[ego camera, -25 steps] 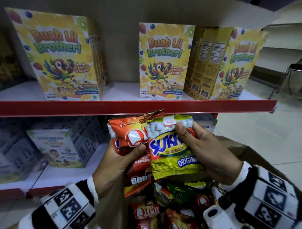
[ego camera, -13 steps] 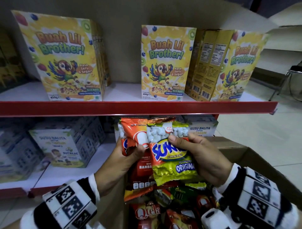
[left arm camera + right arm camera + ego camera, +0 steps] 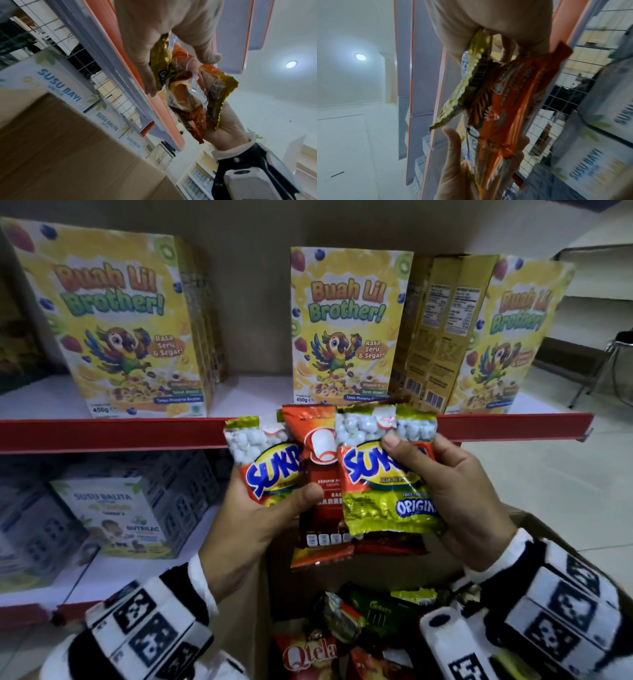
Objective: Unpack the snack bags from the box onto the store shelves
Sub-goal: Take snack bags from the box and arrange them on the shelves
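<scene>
Both hands hold snack bags up in front of the red shelf edge (image 3: 137, 433). My left hand (image 3: 274, 508) grips a green and orange Sukro bag (image 3: 263, 460) and a red Qtela bag (image 3: 322, 484), with the thumb pressed across their fronts. My right hand (image 3: 445, 491) pinches a second Sukro Original bag (image 3: 383, 474), which overlaps the red one. The left wrist view shows the bunched bags (image 3: 187, 92) from below. In the right wrist view the orange bag (image 3: 513, 101) fills the middle. The open cardboard box (image 3: 267, 587) sits below with several more snack bags (image 3: 308, 655).
Yellow cereal boxes (image 3: 342, 326) stand on the upper shelf, with a bare white gap (image 3: 253, 395) between the left and middle stacks. Milk boxes (image 3: 130, 518) fill the back of the lower shelf, whose front strip (image 3: 113, 573) is bare. A chair (image 3: 613, 361) stands at the right.
Both hands have risen with the bags from below the red shelf edge up to its level. The bags are now fanned out, so a second Sukro bag shows in the left hand.
</scene>
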`<state>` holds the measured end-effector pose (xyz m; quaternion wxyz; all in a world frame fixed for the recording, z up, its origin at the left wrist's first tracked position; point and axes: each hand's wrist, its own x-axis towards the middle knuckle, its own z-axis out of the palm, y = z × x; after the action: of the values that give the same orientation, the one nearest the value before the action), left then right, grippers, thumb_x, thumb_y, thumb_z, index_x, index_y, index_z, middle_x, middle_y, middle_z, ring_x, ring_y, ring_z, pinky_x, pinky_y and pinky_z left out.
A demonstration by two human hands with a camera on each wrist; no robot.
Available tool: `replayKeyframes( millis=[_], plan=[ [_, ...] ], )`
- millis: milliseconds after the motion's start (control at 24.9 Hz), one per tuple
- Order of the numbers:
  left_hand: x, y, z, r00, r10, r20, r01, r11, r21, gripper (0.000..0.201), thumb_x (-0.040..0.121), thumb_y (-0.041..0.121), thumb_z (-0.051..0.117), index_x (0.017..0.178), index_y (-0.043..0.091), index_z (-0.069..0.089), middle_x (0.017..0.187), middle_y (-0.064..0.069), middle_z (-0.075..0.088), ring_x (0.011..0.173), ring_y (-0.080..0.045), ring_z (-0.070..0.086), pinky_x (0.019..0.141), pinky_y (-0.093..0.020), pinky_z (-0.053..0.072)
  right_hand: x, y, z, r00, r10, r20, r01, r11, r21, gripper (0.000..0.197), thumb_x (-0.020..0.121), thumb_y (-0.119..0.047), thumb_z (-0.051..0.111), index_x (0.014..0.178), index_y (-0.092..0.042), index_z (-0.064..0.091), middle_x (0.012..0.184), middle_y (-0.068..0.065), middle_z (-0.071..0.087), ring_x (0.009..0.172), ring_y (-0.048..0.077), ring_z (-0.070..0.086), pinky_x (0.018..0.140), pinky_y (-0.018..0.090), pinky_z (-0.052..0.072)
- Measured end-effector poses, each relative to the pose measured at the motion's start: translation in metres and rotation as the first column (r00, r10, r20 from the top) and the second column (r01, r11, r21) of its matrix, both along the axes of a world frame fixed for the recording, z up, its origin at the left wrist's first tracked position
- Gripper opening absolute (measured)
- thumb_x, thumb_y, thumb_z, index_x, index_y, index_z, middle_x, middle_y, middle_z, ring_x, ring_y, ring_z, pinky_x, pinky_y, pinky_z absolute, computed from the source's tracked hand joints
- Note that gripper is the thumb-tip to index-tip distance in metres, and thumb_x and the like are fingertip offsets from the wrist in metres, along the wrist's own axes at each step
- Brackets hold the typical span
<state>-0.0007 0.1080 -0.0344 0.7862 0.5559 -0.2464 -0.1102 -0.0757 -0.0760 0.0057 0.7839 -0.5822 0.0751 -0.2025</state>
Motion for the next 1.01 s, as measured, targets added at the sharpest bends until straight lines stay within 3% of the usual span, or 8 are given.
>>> replayKeyframes(
  millis=[80, 161, 322, 442, 644, 845, 925, 1006],
  plan=[
    [0.007, -0.008, 0.012, 0.995, 0.028, 0.095, -0.03, 0.999, 0.018, 0.085, 0.052, 0.028, 0.085, 0.128, 0.01, 0.051, 0.113, -0.007, 0.071, 0.103, -0.025, 0.069, 0.08, -0.038, 0.059, 0.005, -0.004, 0.011, 0.996, -0.016, 0.09, 0.021, 0.999, -0.048, 0.027, 0.066, -0.022, 0.075, 0.092, -0.014, 0.074, 0.084, 0.011, 0.075, 0.067, 0.02, 0.072, 0.055, 0.029, 0.056],
    [0.014, -0.016, 0.026, 0.979, 0.055, 0.196, -0.061, 0.998, 0.027, 0.081, 0.058, 0.021, 0.086, 0.129, 0.007, 0.05, 0.114, -0.006, 0.07, 0.104, -0.022, 0.069, 0.081, -0.036, 0.058, 0.008, -0.01, 0.025, 0.985, -0.025, 0.17, 0.041, 0.995, -0.088, 0.026, 0.066, -0.024, 0.074, 0.091, -0.016, 0.074, 0.083, 0.01, 0.075, 0.068, 0.02, 0.072, 0.056, 0.029, 0.056],
    [0.042, -0.037, 0.065, 0.955, 0.088, 0.284, -0.099, 0.995, 0.026, 0.088, 0.052, 0.039, 0.086, 0.128, 0.013, 0.051, 0.11, 0.011, 0.071, 0.099, -0.007, 0.069, 0.073, -0.018, 0.056, 0.027, -0.036, 0.06, 0.962, -0.033, 0.27, 0.069, 0.99, -0.124, 0.022, 0.071, -0.025, 0.074, 0.092, -0.02, 0.074, 0.086, 0.007, 0.076, 0.072, 0.019, 0.073, 0.06, 0.03, 0.057],
    [0.052, -0.057, 0.101, 0.975, 0.081, 0.208, -0.093, 0.994, 0.049, 0.095, 0.047, 0.052, 0.084, 0.128, 0.014, 0.05, 0.108, 0.014, 0.071, 0.097, -0.005, 0.069, 0.071, -0.016, 0.056, 0.04, -0.051, 0.09, 0.978, -0.09, 0.188, 0.11, 0.988, -0.103, 0.027, 0.067, -0.028, 0.079, 0.093, -0.021, 0.074, 0.085, 0.007, 0.076, 0.071, 0.02, 0.073, 0.06, 0.031, 0.056],
    [0.056, -0.089, 0.165, 0.995, 0.043, 0.094, -0.055, 0.991, 0.119, 0.09, 0.053, 0.036, 0.086, 0.13, 0.008, 0.048, 0.113, 0.01, 0.071, 0.101, -0.007, 0.068, 0.075, -0.016, 0.055, 0.037, -0.069, 0.152, 0.974, -0.225, 0.024, 0.226, 0.972, -0.067, 0.032, 0.064, -0.035, 0.077, 0.092, -0.02, 0.074, 0.088, 0.007, 0.076, 0.075, 0.02, 0.073, 0.064, 0.031, 0.057],
    [0.031, -0.1, 0.254, 0.995, -0.053, -0.084, 0.063, 0.989, 0.131, 0.079, 0.057, 0.03, 0.083, 0.126, 0.012, 0.053, 0.114, 0.004, 0.071, 0.105, -0.015, 0.067, 0.081, -0.025, 0.056, 0.005, -0.071, 0.251, 0.946, -0.288, -0.149, 0.27, 0.954, -0.132, 0.036, 0.062, -0.043, 0.077, 0.091, -0.021, 0.073, 0.09, 0.007, 0.076, 0.084, 0.025, 0.072, 0.079, 0.046, 0.057],
    [0.011, -0.098, 0.303, 0.985, -0.101, -0.138, 0.116, 0.987, 0.11, 0.078, 0.058, 0.028, 0.087, 0.126, 0.013, 0.051, 0.114, 0.004, 0.071, 0.105, -0.015, 0.068, 0.081, -0.027, 0.057, -0.015, -0.068, 0.299, 0.933, -0.301, -0.197, 0.275, 0.95, -0.146, 0.035, 0.063, -0.043, 0.076, 0.091, -0.022, 0.073, 0.089, 0.007, 0.076, 0.084, 0.025, 0.072, 0.077, 0.045, 0.057],
    [-0.01, -0.093, 0.356, 0.978, -0.129, -0.164, 0.148, 0.983, 0.105, 0.071, 0.062, 0.012, 0.081, 0.125, 0.011, 0.048, 0.109, 0.011, 0.072, 0.101, -0.008, 0.068, 0.076, -0.019, 0.056, -0.04, -0.063, 0.356, 0.924, -0.301, -0.237, 0.28, 0.953, -0.119, 0.032, 0.064, -0.039, 0.075, 0.092, -0.024, 0.074, 0.089, 0.007, 0.076, 0.082, 0.025, 0.073, 0.068, 0.038, 0.059]
  ],
)
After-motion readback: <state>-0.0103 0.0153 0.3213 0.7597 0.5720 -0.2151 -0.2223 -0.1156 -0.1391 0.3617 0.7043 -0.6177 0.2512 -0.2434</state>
